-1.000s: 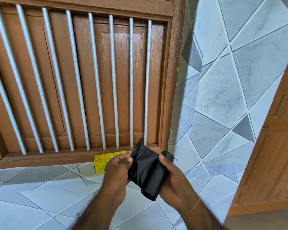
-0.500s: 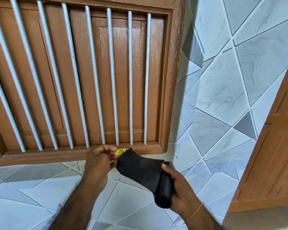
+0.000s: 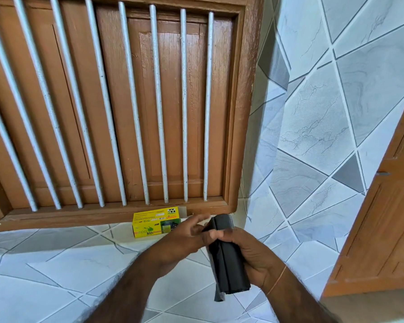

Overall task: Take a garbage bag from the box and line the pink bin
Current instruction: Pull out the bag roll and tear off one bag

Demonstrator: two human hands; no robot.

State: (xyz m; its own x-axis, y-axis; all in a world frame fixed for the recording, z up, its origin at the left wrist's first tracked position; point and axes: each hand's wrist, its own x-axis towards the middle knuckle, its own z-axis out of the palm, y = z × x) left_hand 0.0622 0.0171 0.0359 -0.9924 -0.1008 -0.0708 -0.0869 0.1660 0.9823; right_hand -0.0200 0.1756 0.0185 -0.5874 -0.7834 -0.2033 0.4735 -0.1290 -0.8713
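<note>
- Black garbage bag roll [image 3: 228,264] held upright-ish in mid-air over the tiled ledge [image 3: 44,264], top end tilted slightly away, lower end hanging past the palm.
- Right hand [image 3: 254,255] wrapped round the right side of the roll, fingers curled behind it, thumb lying across the front near the upper part (a firm grasp on the roll, thin thread band at the wrist).
- Left hand [image 3: 184,238] coming in from the left, fingertips meeting the upper left edge of the roll where a loose flap of black film shows; pinching that edge, though hard to tell exactly which fingers (some fingers stretched forward and blurred).
- One flat layer of film lying along the left side of the roll and ending below it as a short tail.
- Yellow and green box [image 3: 156,222] resting on the ledge at its far edge, right against the bottom rail of the wooden window frame [image 3: 240,113], just behind the left hand and partly hidden by its fingers; "bin" legible on the front.
- White bars [image 3: 159,108] standing upright across closed brown shutters within the frame.
- Grey-white patterned tiles on the wall [image 3: 324,113] to the right; brown wooden door [image 3: 387,217] at the right edge.
- Pink bin nowhere in view.
</note>
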